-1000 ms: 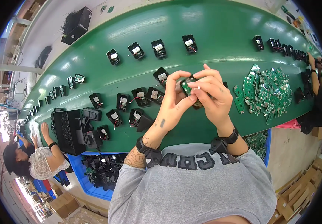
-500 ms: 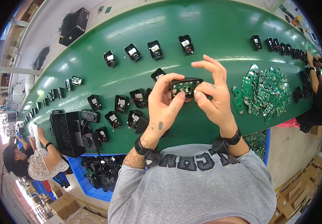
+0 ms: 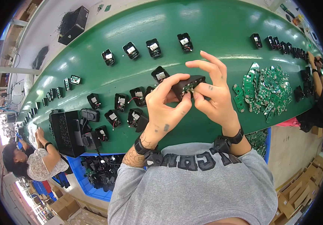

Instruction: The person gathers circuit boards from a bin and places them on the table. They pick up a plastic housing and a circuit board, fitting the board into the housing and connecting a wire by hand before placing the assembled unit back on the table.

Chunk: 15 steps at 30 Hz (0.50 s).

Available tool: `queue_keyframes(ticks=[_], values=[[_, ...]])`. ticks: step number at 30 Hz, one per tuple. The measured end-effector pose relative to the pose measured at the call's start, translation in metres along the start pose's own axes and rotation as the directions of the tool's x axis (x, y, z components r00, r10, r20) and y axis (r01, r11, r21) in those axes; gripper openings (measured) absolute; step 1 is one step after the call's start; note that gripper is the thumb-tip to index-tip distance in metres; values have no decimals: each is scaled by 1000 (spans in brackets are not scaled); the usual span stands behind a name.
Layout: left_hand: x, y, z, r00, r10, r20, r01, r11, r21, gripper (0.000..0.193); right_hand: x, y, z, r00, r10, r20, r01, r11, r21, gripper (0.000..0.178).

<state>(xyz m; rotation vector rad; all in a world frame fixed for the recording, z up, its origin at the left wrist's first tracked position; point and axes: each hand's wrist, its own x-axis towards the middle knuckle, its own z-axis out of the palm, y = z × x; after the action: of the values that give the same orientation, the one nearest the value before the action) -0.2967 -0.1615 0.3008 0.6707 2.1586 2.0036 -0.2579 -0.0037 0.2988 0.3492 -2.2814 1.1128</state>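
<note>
Above the table in front of me, a black plastic housing [image 3: 178,88] is tilted in my hands, its open side partly facing me. A green circuit board [image 3: 187,88] shows inside. My left hand [image 3: 164,107] is closed round the housing's left side, with the thumb at the lower edge. Thumb and index finger of my right hand [image 3: 217,98] close at its right end, beside the board, while other fingers stay raised. The fingers partly hide the board and the contact. Just beyond my left hand lies another open black housing [image 3: 160,74].
Several open housings [image 3: 133,50] stand on the green table [image 3: 221,41]. Right of my hands lies a heap of circuit boards [image 3: 268,90]. A black bin [image 3: 65,135] stands left, above a blue crate [image 3: 94,193]. Co-workers are at left [image 3: 43,163] and far right [image 3: 319,80].
The housing has tipped in my hands, so its board shows at a steeper angle and more of the black outside is visible. My right index finger has shifted slightly left.
</note>
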Motion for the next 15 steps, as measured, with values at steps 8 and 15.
queue_keyframes(ticks=[8, 15], values=[[-1, 1, -1, 1000, 20, -5, -20, 1000, 16, 39, 0, -3, -4, 998, 4, 70, -5, 1000, 12, 3], [-8, -7, 3, 970, 242, -15, -226, 926, 302, 39, -3, -12, -2, 982, 139, 129, -135, 990, -39, 3]])
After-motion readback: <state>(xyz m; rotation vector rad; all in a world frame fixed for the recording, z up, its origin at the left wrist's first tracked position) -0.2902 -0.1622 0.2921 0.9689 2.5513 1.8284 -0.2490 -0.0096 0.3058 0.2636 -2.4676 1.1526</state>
